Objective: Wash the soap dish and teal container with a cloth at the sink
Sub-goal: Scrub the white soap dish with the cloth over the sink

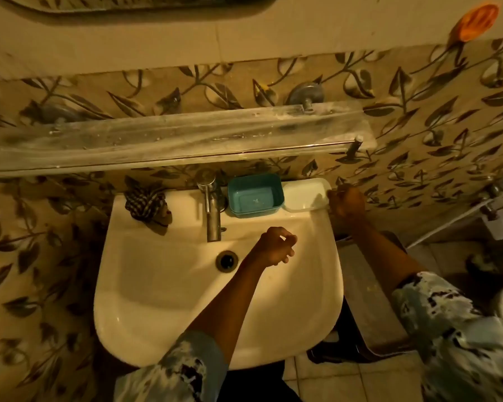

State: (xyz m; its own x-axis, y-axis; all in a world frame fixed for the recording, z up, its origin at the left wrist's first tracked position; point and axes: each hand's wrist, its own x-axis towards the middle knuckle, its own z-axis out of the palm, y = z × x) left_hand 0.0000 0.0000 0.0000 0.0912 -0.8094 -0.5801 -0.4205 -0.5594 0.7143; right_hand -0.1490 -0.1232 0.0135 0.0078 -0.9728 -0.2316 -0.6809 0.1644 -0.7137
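Step in hand: I judged this to be either picking up or setting down the white dish; one look could not tell me which, and no washing was under way.
Sink: my white sink [163, 288] sat below me, its bowl looking dry, with no water visibly running from the tap [211, 204].
Teal container: the teal container [255, 195] stood on the far ledge just right of the tap, open side up and apparently bare inside.
Soap dish: the white soap dish [304, 194] sat on the same ledge, touching or nearly touching the teal container's right side, at the far right corner.
Right hand: my right hand [346, 201] was curled at the dish's right end, fingertips on its rim; whether I truly gripped it or only touched it, I cannot tell.
Left hand: my left hand [276, 246] hung over the bowl, right of the drain [227, 260], fingers loosely bent and holding nothing.
Cloth: the checked cloth [145, 203] lay bunched on the far left ledge, across the tap from both hands and untouched.
Next move: as I judged it, I needed the left hand to cross for the cloth and open the tap, then bring the dish over the bowl.
Care: the dish sat at the ledge's corner, so a firm pinch seemed wise.
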